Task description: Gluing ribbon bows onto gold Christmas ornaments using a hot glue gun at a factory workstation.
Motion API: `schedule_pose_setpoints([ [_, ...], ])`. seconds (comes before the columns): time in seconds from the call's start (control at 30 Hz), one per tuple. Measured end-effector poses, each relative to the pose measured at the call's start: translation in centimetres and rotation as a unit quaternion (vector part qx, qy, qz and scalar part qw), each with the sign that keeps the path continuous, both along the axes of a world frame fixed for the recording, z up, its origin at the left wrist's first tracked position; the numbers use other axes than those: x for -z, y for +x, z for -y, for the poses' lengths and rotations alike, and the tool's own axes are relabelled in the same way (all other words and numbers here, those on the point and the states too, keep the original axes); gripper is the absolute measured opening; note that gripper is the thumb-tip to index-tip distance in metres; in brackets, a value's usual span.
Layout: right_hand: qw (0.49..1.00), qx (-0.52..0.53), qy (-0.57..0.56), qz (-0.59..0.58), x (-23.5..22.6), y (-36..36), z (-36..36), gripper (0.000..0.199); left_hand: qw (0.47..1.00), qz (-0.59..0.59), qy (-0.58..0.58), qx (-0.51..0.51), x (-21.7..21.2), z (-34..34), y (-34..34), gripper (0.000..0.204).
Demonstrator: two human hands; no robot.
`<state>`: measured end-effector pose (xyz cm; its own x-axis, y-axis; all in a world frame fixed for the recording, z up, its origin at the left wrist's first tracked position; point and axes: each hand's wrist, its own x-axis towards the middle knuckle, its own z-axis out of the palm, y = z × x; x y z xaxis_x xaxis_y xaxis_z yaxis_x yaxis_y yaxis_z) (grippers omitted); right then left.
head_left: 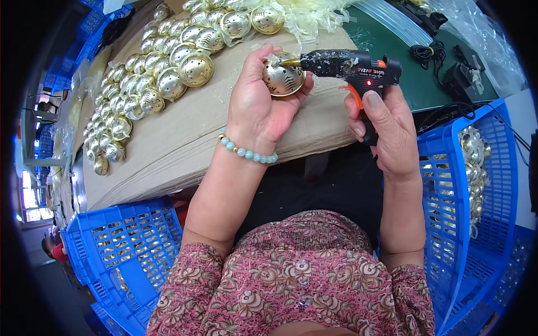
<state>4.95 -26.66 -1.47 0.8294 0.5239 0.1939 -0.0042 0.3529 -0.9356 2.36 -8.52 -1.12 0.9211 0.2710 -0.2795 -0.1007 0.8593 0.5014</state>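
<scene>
My left hand (260,103) is closed round a gold ball ornament (284,81) with small star-shaped and slit cut-outs. In my right hand (389,120) is a black hot glue gun (336,63) with an orange trigger and a lit red light. Its brass nozzle reaches over the top of the ornament; whether the tip touches the surface I cannot tell. White glue residue coats the barrel. A beaded bracelet (246,152) circles my left wrist.
Rows of gold ball ornaments (171,84) cover the cardboard (185,145) at left. Pale ribbons (314,19) lie at the back, near clear glue sticks (392,17) on a green mat (417,92). Blue crates (459,162) (95,224) holding ornaments flank me. Black cables (423,53) lie at right.
</scene>
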Motion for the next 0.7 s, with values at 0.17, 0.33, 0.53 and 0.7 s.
schedule_pose_setpoints([
  [0.17, 1.000, 0.008, -0.011, -0.011, 0.0, 0.6, 0.7, 0.034, 1.000, 0.002, 0.006, 0.001, -0.1, -0.2, 0.0, 0.021],
  [0.33, 0.983, 0.115, -0.137, 0.026, -0.6, 3.7, 2.9, 0.032, 0.999, 0.020, 0.023, 0.009, -0.3, -0.9, -0.6, 0.023],
  [0.53, 0.508, 0.499, -0.524, 0.468, -1.2, 7.6, 4.0, 0.027, 0.997, 0.031, 0.063, -0.007, 0.0, -2.6, -2.2, 0.024],
  [0.7, 0.698, 0.298, -0.397, 0.516, -0.8, 6.7, -3.2, 0.024, 0.996, 0.046, 0.073, 0.001, 0.3, -3.6, -3.3, 0.024],
])
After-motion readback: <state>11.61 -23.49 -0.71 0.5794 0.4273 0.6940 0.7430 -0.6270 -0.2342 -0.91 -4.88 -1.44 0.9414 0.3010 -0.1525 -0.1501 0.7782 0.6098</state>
